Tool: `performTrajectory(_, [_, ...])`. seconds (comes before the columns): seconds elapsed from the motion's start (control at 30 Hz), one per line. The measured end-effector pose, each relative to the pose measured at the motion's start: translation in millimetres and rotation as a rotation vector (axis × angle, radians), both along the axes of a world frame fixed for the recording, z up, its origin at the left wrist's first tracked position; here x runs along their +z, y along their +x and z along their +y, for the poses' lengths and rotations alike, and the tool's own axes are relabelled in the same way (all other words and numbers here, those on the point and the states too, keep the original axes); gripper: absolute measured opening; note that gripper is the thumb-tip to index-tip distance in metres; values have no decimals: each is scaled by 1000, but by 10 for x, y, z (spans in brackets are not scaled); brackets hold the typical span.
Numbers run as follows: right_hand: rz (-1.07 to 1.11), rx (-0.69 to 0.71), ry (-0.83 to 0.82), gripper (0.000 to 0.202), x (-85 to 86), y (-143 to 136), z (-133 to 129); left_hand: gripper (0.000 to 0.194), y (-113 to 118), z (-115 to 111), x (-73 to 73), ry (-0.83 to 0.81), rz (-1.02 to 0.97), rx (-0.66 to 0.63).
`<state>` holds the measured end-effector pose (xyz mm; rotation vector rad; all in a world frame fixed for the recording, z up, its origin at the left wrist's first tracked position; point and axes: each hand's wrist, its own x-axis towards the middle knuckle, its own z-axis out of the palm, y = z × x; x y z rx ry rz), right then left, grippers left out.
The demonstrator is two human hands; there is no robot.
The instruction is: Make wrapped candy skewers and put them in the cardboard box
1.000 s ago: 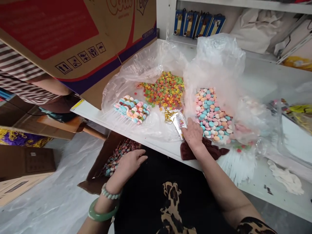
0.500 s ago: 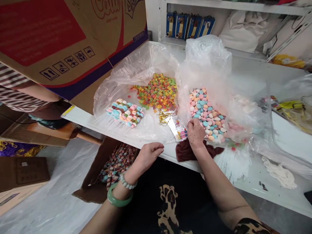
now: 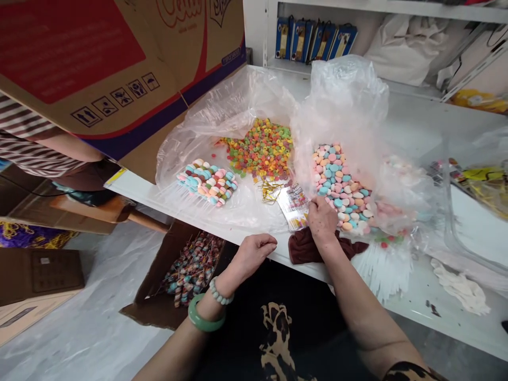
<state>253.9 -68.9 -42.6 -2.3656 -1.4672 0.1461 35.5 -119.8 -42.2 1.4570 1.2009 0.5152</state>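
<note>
My left hand, with a bead bracelet and a green bangle at the wrist, hovers at the table's front edge. Its thumb and fingers are pressed together; anything between them is too small to see. My right hand is closed, its fingertips at the right edge of a stack of printed plastic packets; what it pinches is hidden. Under its wrist lies a dark brown cloth. Pastel candies spill from a clear bag just beyond. Gold twist ties sit left of the packets.
Ring-shaped gummies and candy skewers lie on plastic sheeting. White sticks and a white glove are at right. A box of candy sticks stands below the table; a large carton is at left, with a person behind it.
My left hand has shifted slightly right along the table edge. My right hand stays beside the packets, whose visible print looks different. The whole view has shifted slightly.
</note>
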Motion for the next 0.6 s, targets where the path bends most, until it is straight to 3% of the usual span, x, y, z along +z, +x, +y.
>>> performTrajectory(0.17, [186, 11, 337, 23, 68, 103, -109, 15, 61, -3, -5, -45, -141, 54])
performTrajectory(0.27, [520, 37, 395, 22, 131, 25, -168, 24, 130, 1, 66, -208, -351, 202])
performTrajectory(0.37, [965, 157, 306, 22, 162, -234, -253, 46, 172, 15, 175, -426, -650, 311])
performTrajectory(0.43, [1149, 255, 187, 21, 157, -456, -319, 45, 156, 33, 214, -488, -816, 374])
performTrajectory(0.6, [1303, 348, -22, 21, 127, -944, -380, 34, -53, 66, 116, -387, -839, 733])
